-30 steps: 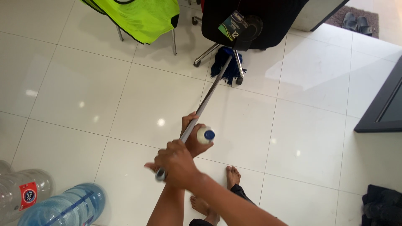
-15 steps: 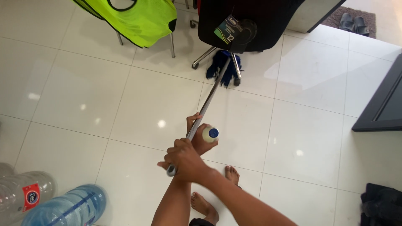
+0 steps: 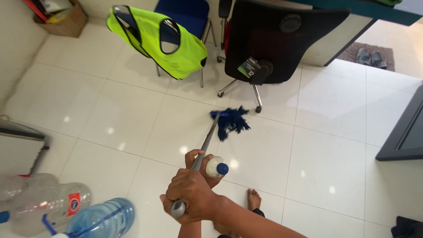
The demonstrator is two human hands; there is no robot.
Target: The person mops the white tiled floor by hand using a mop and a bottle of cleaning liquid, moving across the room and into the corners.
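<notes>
Two hands hold one mop in the head view, and I see them from above. My right hand (image 3: 191, 194) is nearest to me, with its fingers curled tight around the top end of the grey mop handle (image 3: 203, 147). My left hand (image 3: 202, 165) sits just past it, further down the pole. Its fingers wrap the pole and also pinch a small white bottle (image 3: 215, 167) with a blue cap against it. I think the bottle rides along that way so both hands can stay on the pole. One hand high and one lower lets me push and steer.

The pole slopes away from me to the blue mop head (image 3: 230, 122), which lies flat on the white tile floor (image 3: 326, 150). Its strings spread out just in front of the wheeled legs of a black office chair (image 3: 282, 39), near them but not under them. A second chair with a bright yellow vest (image 3: 169, 39) draped on it stands to the left.

Big clear water jugs (image 3: 66, 211) lie on their sides at the bottom left. The blue one looks empty, and I cannot tell about the others. A brown cardboard box (image 3: 61, 17) in the far corner holds some things, too small to name. My bare foot (image 3: 253, 198) shows below my arms
</notes>
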